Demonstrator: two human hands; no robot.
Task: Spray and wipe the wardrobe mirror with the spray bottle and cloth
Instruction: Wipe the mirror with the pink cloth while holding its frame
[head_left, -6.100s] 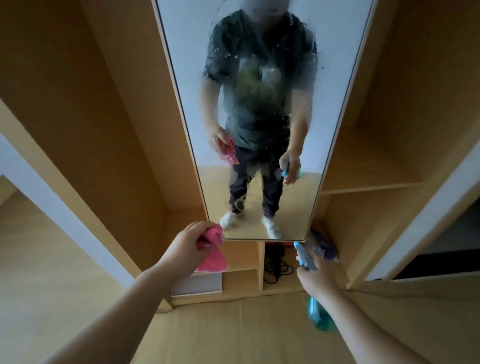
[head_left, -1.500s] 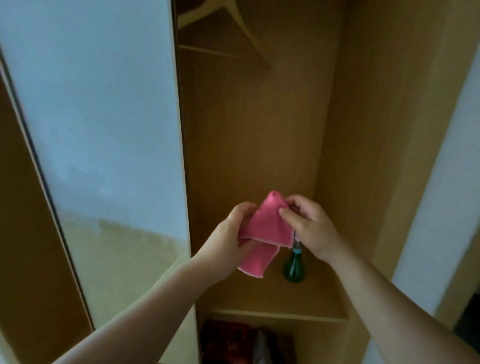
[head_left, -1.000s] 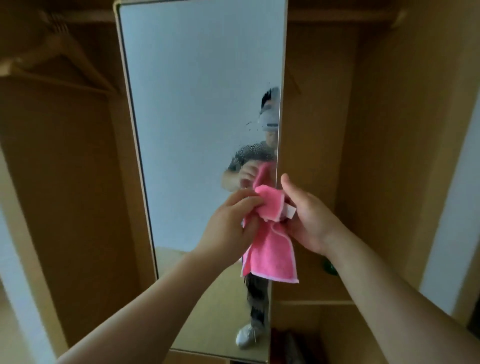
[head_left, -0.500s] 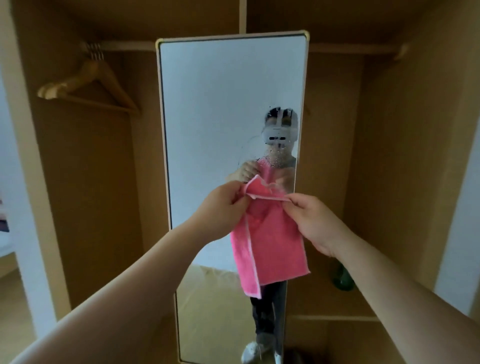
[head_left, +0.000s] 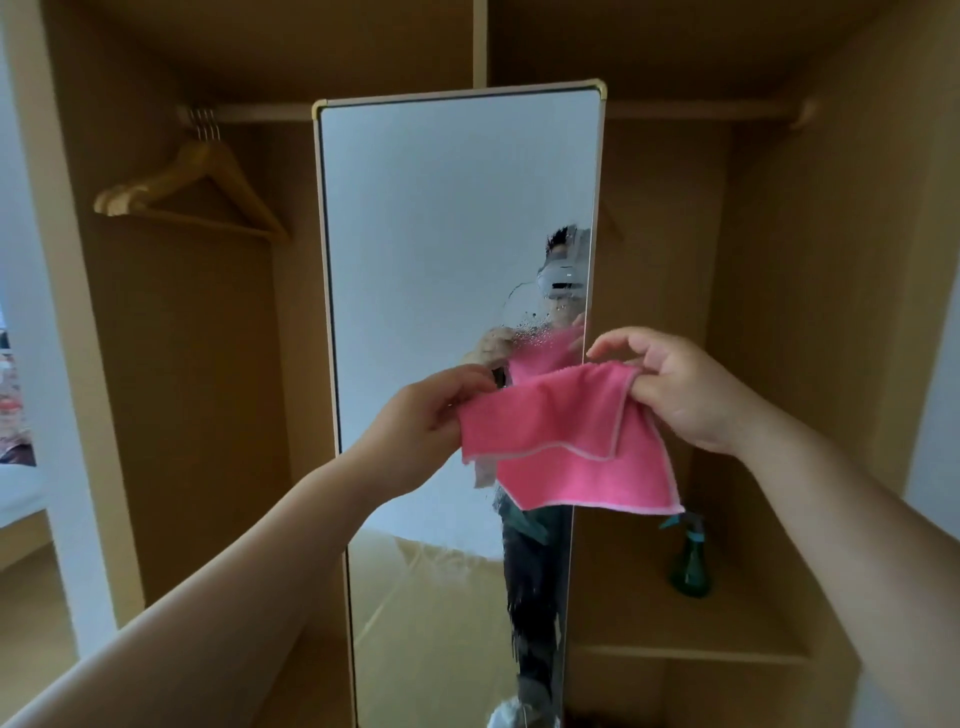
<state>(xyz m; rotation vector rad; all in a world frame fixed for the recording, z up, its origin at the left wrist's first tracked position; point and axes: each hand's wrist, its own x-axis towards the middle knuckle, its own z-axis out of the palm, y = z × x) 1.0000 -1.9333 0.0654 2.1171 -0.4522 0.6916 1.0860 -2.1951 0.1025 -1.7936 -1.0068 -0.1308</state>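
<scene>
Both hands (head_left: 680, 389) now stretch the cloth (head_left: 566, 441) wider than before.

Pink cloth (head_left: 566, 436), green spray bottle (head_left: 690, 564), tan wooden wardrobe (head_left: 810, 312).

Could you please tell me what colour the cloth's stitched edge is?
The cloth is pink, its edging paler pink; the head view shows it.

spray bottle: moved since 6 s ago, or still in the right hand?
Yes. The spray bottle has left the right hand and now stands on the wardrobe shelf right of the mirror. Both hands hold the pink cloth.
</scene>
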